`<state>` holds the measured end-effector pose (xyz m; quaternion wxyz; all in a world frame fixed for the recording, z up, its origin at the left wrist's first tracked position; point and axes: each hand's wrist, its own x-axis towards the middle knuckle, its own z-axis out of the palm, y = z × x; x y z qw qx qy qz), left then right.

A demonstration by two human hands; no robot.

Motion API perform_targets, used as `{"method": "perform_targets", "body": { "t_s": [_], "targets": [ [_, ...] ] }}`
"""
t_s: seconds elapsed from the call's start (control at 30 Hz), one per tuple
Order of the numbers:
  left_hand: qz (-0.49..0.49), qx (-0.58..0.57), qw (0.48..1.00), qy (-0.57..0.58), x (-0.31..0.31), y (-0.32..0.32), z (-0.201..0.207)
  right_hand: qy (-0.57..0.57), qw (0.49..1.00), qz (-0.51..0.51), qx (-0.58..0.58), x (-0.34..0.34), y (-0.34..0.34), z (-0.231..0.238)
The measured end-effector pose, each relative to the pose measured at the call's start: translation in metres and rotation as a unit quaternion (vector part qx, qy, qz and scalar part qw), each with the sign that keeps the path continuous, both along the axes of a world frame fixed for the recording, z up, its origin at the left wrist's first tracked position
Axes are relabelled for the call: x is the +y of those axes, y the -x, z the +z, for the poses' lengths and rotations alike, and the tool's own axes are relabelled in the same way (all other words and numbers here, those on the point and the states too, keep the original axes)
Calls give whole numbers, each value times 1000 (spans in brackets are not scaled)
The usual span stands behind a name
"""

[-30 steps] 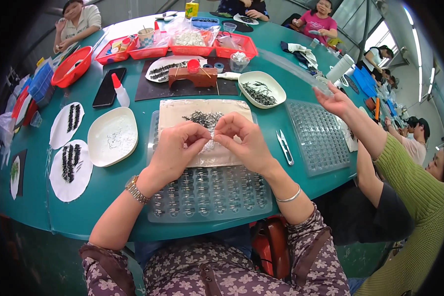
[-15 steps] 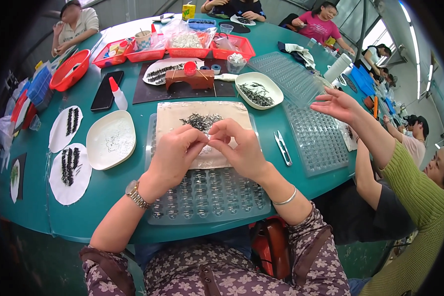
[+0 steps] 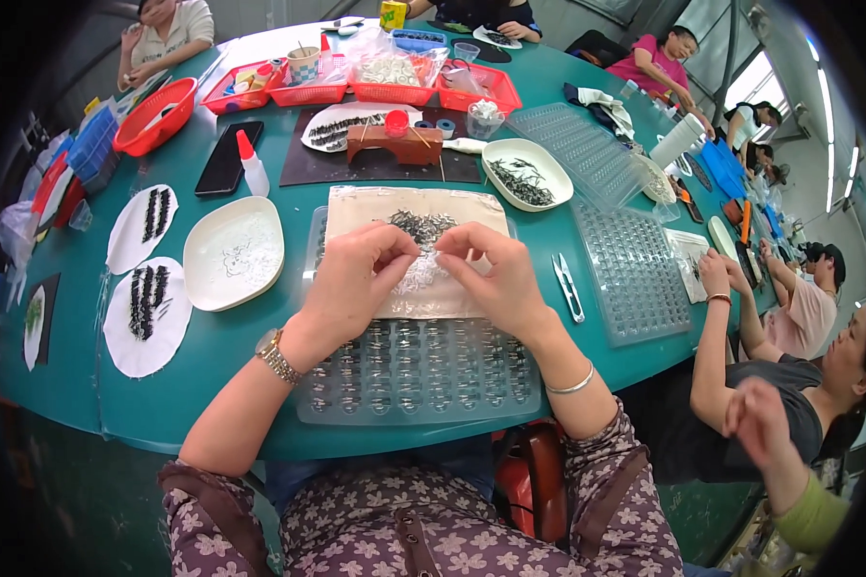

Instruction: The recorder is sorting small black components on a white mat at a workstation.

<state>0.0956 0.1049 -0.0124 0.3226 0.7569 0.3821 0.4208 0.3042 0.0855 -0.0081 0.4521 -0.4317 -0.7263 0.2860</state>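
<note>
The green worktop is the largest thing, and it carries all the others. At its near edge lies a clear plastic tray with many small hollows in rows; dark and shiny bits show in them. On the far part of this tray rests a flat beige board, which covers some of the rows. To the right, a second clear tray lies flat, well apart from the board.

The two hands are above the board. The left hand has its thumb and forefinger pressed together, and the right hand has its fingers bent in a similar pinch. The fingertips are near each other but apart. Whether a tiny piece sits between them, I cannot tell.

On the left side there is a cream dish with thin dark strands and whitish bits, just beside a round white cloth bearing dark strips. Beyond the board, to the right, stands a cream bowl of dark slivers. A pair of snips lies between the board and the second tray.

Smallest are the pieces on the board: a dark heap just beyond the fingertips, and white bits between the hands.
</note>
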Motion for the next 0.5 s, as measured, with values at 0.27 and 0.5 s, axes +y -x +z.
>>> {"method": "perform_targets", "body": {
  "t_s": [0.27,0.5],
  "targets": [
    [-8,-25,1000,4,6,5,4,-91,981,76,-157,8,-13,1],
    [-4,26,999,23,11,-22,11,-187,951,14,-244,7,-26,-2]
  ]
}}
